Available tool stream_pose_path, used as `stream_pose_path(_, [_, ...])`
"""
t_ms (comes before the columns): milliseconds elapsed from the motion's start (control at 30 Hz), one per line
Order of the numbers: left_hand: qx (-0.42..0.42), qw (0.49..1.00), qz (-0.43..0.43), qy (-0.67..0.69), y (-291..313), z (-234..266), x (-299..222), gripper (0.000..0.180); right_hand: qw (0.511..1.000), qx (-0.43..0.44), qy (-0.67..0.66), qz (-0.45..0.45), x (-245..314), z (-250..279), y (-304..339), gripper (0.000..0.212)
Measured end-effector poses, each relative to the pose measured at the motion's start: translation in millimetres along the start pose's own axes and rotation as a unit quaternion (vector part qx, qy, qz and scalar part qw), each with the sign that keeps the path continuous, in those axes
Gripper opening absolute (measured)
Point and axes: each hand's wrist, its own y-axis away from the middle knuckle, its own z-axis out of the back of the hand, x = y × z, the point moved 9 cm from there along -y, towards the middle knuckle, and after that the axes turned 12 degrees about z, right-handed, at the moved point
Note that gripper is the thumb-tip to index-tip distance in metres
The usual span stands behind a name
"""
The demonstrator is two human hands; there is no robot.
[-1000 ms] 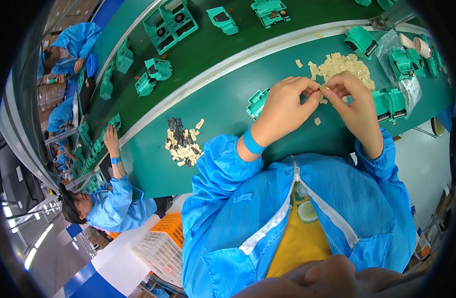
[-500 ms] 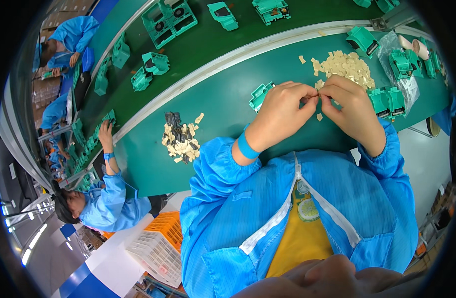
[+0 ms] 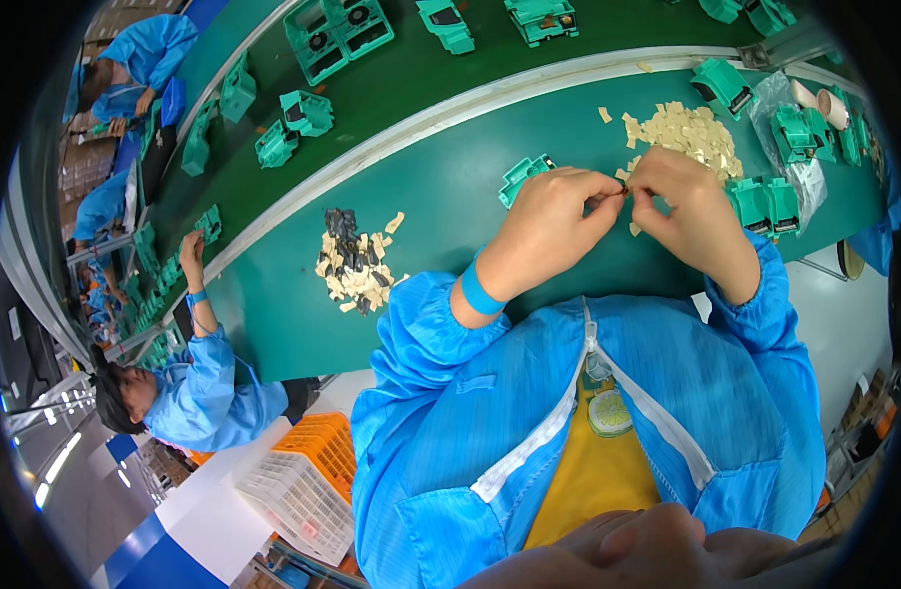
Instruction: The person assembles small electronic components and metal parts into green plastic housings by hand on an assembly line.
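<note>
Over the green table [image 3: 441, 187] my left hand [image 3: 558, 224] and my right hand [image 3: 688, 204] meet fingertip to fingertip. Thumb and forefinger of each are pinched on one small dark piece [image 3: 624, 187], mostly covered by the fingers. A heap of small beige pieces [image 3: 688, 133] lies just beyond my right hand. Partly behind my left hand sits a green plastic housing [image 3: 519, 179]. Two joined green housings [image 3: 765, 204] are beside my right wrist. Farther left is a mixed pile of beige and black scraps [image 3: 354, 263].
Beyond a pale metal rail [image 3: 411, 126], several green housings [image 3: 308, 113] lie on a dark green belt. Rolls [image 3: 831, 108] and a clear plastic bag [image 3: 812, 182] are at the right. A co-worker [image 3: 190, 393] reaches to the belt at left. Crates [image 3: 298, 491] stand on the floor.
My hands stay pinched together almost in place; a dark piece now shows between the fingertips. The co-worker's hand at left has moved slightly left, and the housings on the belt have shifted slightly.
</note>
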Motion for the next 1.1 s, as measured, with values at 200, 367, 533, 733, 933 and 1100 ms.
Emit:
stream_pose_path(200, [-0.131,0.987,-0.062,-0.071,16,36,1,0.013,0.983,-0.072,0.064,-0.159,-83,7,15,0.007])
stream_pose_path(367, [-0.254,0.943,-0.123,-0.175,32,56,-3,0.011,0.971,-0.133,0.125,-0.156,-101,2,32,0.015])
stream_pose_path(533, [-0.271,0.918,-0.166,-0.237,40,52,-11,0.023,0.937,-0.121,-0.189,-0.268,-59,-19,4,0.027])
stream_pose_path(733, [-0.28,0.902,-0.198,-0.263,41,52,-20,0.031,0.796,0.033,-0.499,-0.341,-35,-79,-17,0.034])
stream_pose_path(933, [-0.299,0.918,-0.15,-0.213,53,73,7,0.024,0.831,-0.076,-0.445,-0.325,-68,-50,-11,0.022])
stream_pose_path(1100, [-0.31,0.946,-0.056,-0.074,60,89,43,0.018,0.954,-0.083,-0.137,-0.255,-114,-30,25,0.02])
